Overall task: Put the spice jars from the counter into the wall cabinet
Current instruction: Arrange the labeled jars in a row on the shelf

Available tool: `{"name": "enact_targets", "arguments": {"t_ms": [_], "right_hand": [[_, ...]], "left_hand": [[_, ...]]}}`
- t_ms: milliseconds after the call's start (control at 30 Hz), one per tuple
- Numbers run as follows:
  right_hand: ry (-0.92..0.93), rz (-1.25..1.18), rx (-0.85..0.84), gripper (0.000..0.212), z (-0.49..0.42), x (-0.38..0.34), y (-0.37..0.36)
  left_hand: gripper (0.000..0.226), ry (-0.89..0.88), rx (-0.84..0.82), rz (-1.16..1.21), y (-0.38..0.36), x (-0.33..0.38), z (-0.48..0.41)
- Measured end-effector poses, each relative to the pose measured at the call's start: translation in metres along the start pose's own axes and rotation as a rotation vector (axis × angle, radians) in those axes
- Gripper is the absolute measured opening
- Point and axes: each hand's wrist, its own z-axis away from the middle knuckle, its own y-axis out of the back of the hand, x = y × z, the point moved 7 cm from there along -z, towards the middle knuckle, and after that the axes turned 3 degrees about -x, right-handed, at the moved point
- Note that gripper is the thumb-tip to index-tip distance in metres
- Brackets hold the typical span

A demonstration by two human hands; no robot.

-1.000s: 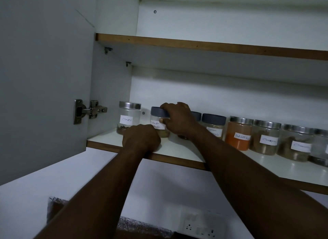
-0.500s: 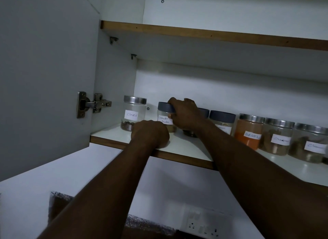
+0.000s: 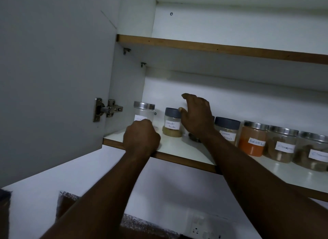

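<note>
Coriander jar (image 3: 172, 123) upright on lower cabinet shelf (image 3: 177, 147), just right of cloves jar (image 3: 143, 110). Right hand (image 3: 197, 116) just beside grey lid (image 3: 172, 113), fingers (image 3: 188, 96) spread loose, gripping nothing. Left hand (image 3: 142, 137) curled at shelf edge before cloves jar; hold impossible to tell.

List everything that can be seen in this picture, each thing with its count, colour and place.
lower shelf: one, white, brown edge, holds the jars.
upper shelf: one, same colours, above.
leftmost jar: one, clear, steel lid, shelf's left end.
coriander jar: one, grey lid, tan powder, right of it.
hidden jar: one, mostly behind the right hand.
garam masala jar: one, grey lid, next rightward.
red chilli jar: one, steel lid, orange powder.
brown-filled jars: two, steel lids, far right.
cabinet door: one, grey, open, left.
hinge: one, metal, on it.
wall socket: one, white, bottom of view.
left hand: one, on the shelf's front edge.
right hand: one, fingers loose, at the coriander jar's lid.
</note>
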Motion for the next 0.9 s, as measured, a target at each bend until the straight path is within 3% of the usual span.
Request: {"name": "enact_targets", "arguments": {"t_ms": [267, 400, 500, 633, 900], "right_hand": [[0.148, -0.131, -0.188, 0.076, -0.012, -0.078, -0.048], [0.191, -0.068, -0.218, 0.060, -0.023, -0.091, -0.072], [0.212, 0.012, -0.162, 0.050, -0.034, -0.087, -0.076], [0.179, 0.078, -0.177, 0.048, -0.043, -0.076, -0.082], [0.149, 0.109, -0.192, 0.043, -0.050, -0.062, -0.091]], "left_hand": [[0.056, 0.051, -0.077, -0.048, 0.000, -0.018, -0.010], [0.049, 0.014, -0.032, -0.120, -0.006, -0.019, -0.018], [0.046, 0.027, -0.131, -0.167, -0.016, -0.019, -0.025], [0.039, -0.068, -0.243, -0.323, -0.025, -0.012, -0.031], [0.038, -0.180, -0.302, -0.369, -0.034, -0.007, -0.038]]}}
